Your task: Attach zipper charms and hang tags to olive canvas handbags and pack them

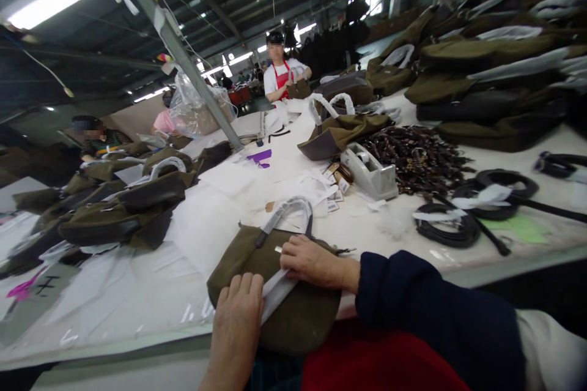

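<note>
An olive-green handbag (300, 323) lies at the table's near edge, partly over it. One of its handles, wrapped in white (287, 208), arches up at the far side. The other wrapped handle (276, 294) crosses the near face between my hands. My left hand (238, 311) is closed at the bag's left side, fingers curled over it beside the handle's lower end; my thumb is hidden. At the upper end of that handle, my right hand (309, 261) is closed with bent fingers gripping it. A small pale tab shows by the right fingertips.
Stacked olive bags pile up left (123, 213) and right (490, 91). A grey tape dispenser (369, 172), a heap of dark straps (413, 155), coiled black straps (447, 226), tags and white paper (229, 180) lie on the table. A co-worker in a red apron (280, 76) stands opposite.
</note>
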Action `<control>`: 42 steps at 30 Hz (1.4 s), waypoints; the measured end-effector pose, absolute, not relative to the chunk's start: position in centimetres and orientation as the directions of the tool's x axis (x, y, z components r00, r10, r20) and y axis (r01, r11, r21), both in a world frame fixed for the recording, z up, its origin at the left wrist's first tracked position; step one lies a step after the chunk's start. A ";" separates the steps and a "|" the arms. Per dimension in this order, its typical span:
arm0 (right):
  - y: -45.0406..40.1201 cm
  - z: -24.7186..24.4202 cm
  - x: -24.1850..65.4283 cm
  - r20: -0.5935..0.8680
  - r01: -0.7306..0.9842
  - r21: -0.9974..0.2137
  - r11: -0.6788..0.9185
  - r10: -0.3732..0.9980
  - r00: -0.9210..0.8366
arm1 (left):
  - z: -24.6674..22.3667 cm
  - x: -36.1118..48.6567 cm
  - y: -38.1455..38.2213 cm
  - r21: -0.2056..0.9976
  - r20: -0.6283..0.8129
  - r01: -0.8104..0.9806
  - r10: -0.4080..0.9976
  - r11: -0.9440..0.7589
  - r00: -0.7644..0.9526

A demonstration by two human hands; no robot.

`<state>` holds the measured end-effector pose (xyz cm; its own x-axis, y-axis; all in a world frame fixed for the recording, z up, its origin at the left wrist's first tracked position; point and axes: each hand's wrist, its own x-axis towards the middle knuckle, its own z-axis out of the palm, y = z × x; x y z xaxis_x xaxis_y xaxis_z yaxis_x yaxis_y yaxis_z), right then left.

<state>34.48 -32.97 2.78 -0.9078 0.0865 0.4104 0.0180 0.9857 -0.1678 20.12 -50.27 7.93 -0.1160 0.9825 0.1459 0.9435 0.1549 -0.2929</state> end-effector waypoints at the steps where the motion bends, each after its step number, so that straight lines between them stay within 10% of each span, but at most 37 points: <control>1: -33.0 2.6 34.4 0.424 0.010 -0.139 0.990 0.069 -0.903 | 7.8 20.2 -50.4 -0.311 0.157 0.940 0.983 0.139 -0.094; 11: -33.3 2.6 34.6 0.461 -0.096 -0.077 0.992 -0.050 -0.886 | 5.5 19.1 -53.0 -0.354 0.303 0.933 0.934 -0.073 0.188; 26: -33.3 2.2 34.4 0.459 -0.107 -0.045 0.993 -0.075 -0.885 | 4.6 19.1 -54.1 0.049 0.419 0.998 0.908 -0.029 0.006; 42: -33.0 1.8 34.5 0.477 -0.167 -0.046 0.985 -0.125 -0.870 | 6.7 18.1 -55.3 0.224 0.093 0.958 0.982 -0.179 0.162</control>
